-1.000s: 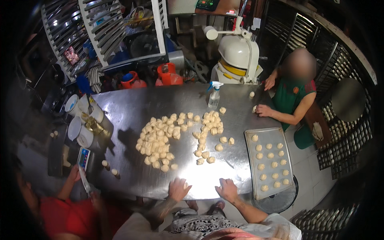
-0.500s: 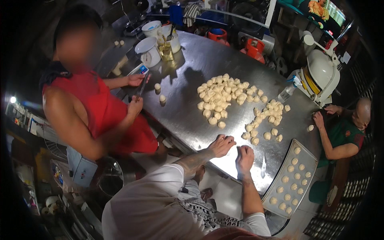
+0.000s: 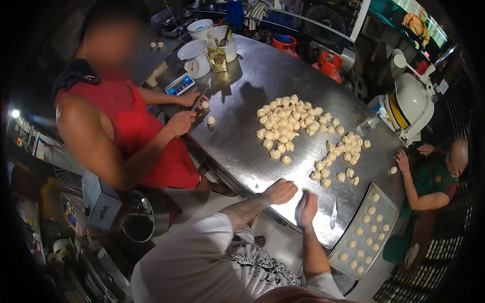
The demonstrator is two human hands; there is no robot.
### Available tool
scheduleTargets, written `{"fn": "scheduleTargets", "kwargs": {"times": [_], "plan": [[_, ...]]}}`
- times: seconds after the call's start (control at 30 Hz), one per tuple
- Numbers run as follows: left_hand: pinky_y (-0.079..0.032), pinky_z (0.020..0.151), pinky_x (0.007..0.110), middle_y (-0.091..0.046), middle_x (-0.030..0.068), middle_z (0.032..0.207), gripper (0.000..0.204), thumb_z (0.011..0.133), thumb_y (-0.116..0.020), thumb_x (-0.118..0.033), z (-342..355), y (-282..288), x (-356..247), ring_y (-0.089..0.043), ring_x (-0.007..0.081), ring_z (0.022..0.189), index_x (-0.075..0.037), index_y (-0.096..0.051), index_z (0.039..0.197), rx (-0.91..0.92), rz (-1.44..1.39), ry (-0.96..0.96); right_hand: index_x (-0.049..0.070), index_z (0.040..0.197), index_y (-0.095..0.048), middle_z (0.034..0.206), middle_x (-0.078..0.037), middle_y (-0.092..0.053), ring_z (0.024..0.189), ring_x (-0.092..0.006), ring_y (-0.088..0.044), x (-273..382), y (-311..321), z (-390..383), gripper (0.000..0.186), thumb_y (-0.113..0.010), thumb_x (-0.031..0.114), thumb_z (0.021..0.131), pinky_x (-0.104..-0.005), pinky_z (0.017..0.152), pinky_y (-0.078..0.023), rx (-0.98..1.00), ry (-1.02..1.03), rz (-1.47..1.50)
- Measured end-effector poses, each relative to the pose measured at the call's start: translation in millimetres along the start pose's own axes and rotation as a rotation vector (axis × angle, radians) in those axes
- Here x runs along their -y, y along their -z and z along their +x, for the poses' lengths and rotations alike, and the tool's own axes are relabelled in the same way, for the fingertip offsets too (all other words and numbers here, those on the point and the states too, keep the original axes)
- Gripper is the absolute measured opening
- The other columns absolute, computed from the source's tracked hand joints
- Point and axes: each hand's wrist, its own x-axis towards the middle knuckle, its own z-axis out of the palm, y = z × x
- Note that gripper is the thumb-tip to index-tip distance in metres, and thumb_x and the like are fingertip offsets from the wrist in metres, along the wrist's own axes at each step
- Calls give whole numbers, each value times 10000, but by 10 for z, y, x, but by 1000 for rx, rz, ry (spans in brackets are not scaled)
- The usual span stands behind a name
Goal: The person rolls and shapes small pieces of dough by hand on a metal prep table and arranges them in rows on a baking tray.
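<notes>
Both my hands are over the near edge of the steel table point(image 3: 232, 151). My left hand point(image 3: 281, 192) has its fingers curled in, knuckles up. Just right of it, my right hand point(image 3: 306, 208) is raised on its side, closed and slightly blurred. Whatever either hand may hold is hidden. Beyond them lies a heap of pale dough balls point(image 3: 280, 123), with looser dough balls point(image 3: 348, 146) to its right. A flat pointed blade point(image 3: 334, 214) lies right of my right hand. Farther right, a metal tray point(image 3: 385, 214) carries rows of shaped dough pieces.
At left, a person in a red apron point(image 3: 164, 146) holds a long blade point(image 3: 201, 95) beside dough balls. Near them stand a digital scale point(image 3: 180, 85), a dial scale point(image 3: 197, 66) and tubs. A spray bottle point(image 3: 368, 124), a white mixer point(image 3: 411, 101) and a person in green point(image 3: 429, 184) are right.
The view has shifted slightly. My hands stay close together at the table edge, the right one now blurred. The red-aproned person's hand and blade have come to the dough balls.
</notes>
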Motion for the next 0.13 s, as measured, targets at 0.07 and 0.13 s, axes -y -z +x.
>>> {"fn": "scheduleTargets", "kwargs": {"times": [0.07,0.13], "plan": [[-484,921,421,-651,58,1078,156,1026,-567,-177,-313,176,197,-638,238,1050,-118,-690,1100,253,-520,89,32,1242,-675,1139,-211,-674,1061,-380,-679,-374,232,-380,216,-598,60,1042,-506,992,-550,133,203,86],[-501,1014,413,-667,74,1188,404,933,-689,-157,-281,179,411,-663,273,1116,-137,-657,1335,400,-483,167,54,1290,-662,1211,-208,-694,1189,-410,-661,-624,219,-379,255,-597,37,1043,-501,1081,-521,249,-131,480]]}}
